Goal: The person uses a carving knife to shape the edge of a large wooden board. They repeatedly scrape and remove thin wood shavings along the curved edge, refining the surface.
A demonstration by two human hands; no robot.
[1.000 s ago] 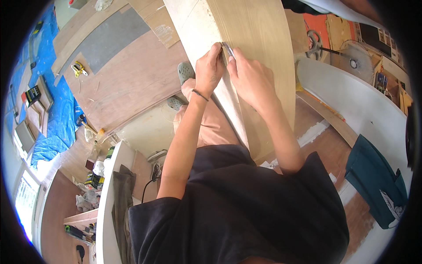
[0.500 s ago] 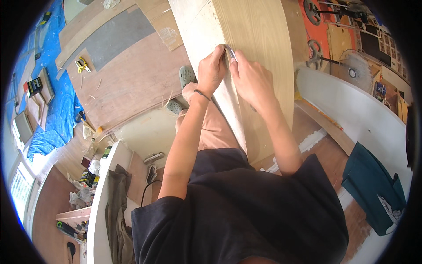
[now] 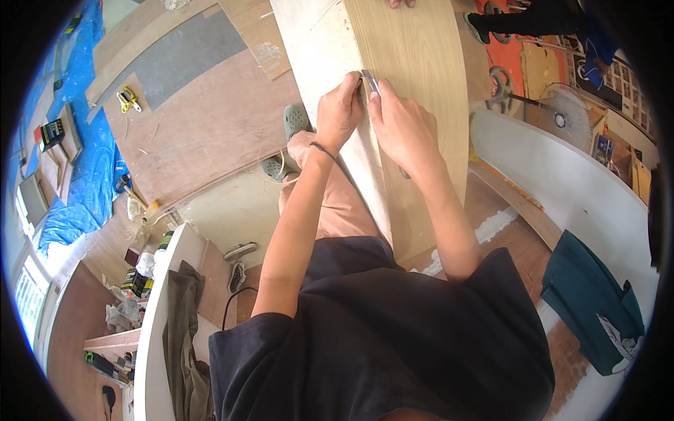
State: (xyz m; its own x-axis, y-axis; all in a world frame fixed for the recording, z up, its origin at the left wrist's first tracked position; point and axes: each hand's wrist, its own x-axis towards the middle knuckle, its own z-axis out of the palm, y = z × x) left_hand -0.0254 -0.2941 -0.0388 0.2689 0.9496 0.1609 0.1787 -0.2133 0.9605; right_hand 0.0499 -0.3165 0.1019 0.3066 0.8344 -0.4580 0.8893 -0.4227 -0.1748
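A yellow-handled tool (image 3: 128, 100) lies off to my left on a brown board (image 3: 217, 116). My left hand (image 3: 340, 112) has thumb and fingers pressed together, on what I cannot tell; just beside it, a silvery cutter (image 3: 371, 81), clasped in my right hand (image 3: 407, 132), meets the edge of the wood-grained panel (image 3: 428, 67).

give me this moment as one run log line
right hand: gripping silver tool, tip at edge of board | left hand: beside tool tip, grip unclear | other person's hand: farther along board
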